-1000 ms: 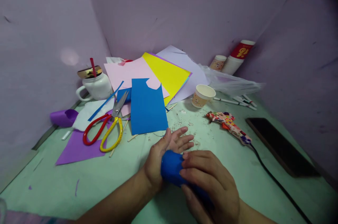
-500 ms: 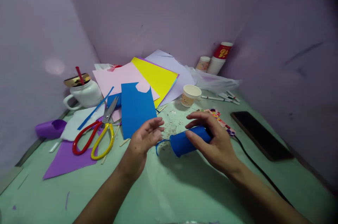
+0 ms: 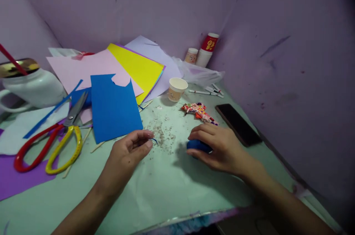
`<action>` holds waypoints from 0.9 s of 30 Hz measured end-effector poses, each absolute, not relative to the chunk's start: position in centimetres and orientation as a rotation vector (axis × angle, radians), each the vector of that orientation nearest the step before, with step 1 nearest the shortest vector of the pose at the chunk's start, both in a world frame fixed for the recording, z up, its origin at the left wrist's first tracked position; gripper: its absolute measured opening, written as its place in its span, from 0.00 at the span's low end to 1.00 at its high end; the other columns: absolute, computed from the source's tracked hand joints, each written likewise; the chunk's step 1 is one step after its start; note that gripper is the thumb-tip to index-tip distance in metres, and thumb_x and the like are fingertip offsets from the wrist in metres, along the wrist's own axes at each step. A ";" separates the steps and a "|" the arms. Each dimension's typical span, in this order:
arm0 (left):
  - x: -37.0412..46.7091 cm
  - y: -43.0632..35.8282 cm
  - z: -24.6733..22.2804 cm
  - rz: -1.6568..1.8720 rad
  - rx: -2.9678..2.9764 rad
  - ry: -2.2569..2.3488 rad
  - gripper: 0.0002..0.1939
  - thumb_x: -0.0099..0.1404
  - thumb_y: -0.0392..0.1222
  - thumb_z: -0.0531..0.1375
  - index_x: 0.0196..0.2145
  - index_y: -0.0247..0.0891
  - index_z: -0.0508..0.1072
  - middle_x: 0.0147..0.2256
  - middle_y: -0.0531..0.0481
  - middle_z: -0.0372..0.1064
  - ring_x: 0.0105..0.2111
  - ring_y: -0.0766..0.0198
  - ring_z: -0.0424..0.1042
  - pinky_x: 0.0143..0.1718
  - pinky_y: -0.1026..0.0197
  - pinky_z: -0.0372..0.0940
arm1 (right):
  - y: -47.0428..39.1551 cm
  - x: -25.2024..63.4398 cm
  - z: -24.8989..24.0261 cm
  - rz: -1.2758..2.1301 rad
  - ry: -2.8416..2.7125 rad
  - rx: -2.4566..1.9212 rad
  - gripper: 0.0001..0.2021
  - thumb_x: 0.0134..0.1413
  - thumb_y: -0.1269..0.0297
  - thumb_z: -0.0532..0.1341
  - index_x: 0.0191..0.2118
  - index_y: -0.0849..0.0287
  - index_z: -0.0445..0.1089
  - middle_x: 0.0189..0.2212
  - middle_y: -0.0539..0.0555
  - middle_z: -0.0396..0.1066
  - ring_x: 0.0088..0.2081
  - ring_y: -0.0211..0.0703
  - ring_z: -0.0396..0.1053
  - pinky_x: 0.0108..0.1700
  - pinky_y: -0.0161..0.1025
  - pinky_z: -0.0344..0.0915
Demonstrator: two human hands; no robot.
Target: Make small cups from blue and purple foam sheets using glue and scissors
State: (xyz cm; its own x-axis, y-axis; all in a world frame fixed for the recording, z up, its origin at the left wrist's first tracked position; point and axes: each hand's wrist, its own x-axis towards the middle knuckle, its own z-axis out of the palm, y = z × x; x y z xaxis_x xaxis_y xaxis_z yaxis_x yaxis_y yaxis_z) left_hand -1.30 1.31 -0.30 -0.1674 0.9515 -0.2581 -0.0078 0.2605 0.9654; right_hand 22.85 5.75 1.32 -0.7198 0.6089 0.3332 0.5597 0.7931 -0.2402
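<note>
Between the thumb and fingers of my left hand [image 3: 130,150] is a thin blue strip [image 3: 154,140], its curled end sticking out to the right. My right hand [image 3: 215,148] is wrapped round a blue cylinder [image 3: 198,146], most of it hidden by the fingers and palm. The two hands are apart, above the green tabletop [image 3: 155,190]. Left of my left hand lie a blue sheet with a cut-out edge [image 3: 113,111] and open scissors [image 3: 71,118] with one red and one yellow handle.
A small paper cup [image 3: 177,89] stands beyond my hands. A patterned glue gun [image 3: 199,111] and a phone [image 3: 237,124] lie beyond my right hand. Coloured papers [image 3: 135,72] and stacked cups [image 3: 208,48] are at the back, a white mug [image 3: 41,89] at the left.
My left hand has closed on the blue strip. My right hand has turned the cylinder and now covers more of it. The view has shifted right.
</note>
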 end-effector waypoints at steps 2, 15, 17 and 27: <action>-1.2 1.4 -0.4 1.127 0.917 1.472 0.12 0.48 0.46 0.68 0.32 0.41 0.77 0.33 0.47 0.75 0.33 0.58 0.70 0.36 0.59 0.63 | 5.7 22.6 1.3 0.159 -2.611 -0.908 0.12 0.61 0.57 0.55 0.35 0.59 0.70 0.32 0.56 0.73 0.33 0.42 0.70 0.33 0.37 0.64; -0.8 1.4 0.6 1.022 0.861 1.519 0.06 0.46 0.43 0.63 0.24 0.40 0.75 0.25 0.50 0.73 0.27 0.60 0.68 0.29 0.60 0.61 | 5.8 22.1 1.1 -0.009 -2.639 -0.930 0.05 0.57 0.71 0.54 0.37 0.58 0.67 0.32 0.55 0.76 0.31 0.43 0.73 0.31 0.39 0.68; -0.7 1.4 0.6 0.992 0.861 1.535 0.06 0.46 0.43 0.63 0.24 0.40 0.75 0.25 0.50 0.73 0.27 0.60 0.68 0.27 0.61 0.61 | 5.7 22.1 1.1 -0.017 -2.645 -0.936 0.05 0.57 0.71 0.54 0.37 0.58 0.67 0.32 0.56 0.76 0.31 0.44 0.73 0.31 0.39 0.68; -1.0 1.1 0.3 0.921 1.014 1.508 0.12 0.52 0.48 0.60 0.31 0.38 0.74 0.28 0.50 0.72 0.29 0.62 0.68 0.30 0.62 0.62 | 5.9 22.2 1.0 -0.039 -2.666 -0.950 0.05 0.57 0.70 0.54 0.36 0.60 0.67 0.32 0.56 0.75 0.32 0.44 0.74 0.32 0.39 0.68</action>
State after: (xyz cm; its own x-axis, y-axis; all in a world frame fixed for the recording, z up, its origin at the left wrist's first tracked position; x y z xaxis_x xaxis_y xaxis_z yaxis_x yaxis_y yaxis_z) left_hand -1.02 1.14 0.35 -0.0910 0.9377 -0.3352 0.1304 0.3449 0.9295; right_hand 22.20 5.88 0.95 -0.7321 0.6127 0.2975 0.6211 0.7799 -0.0778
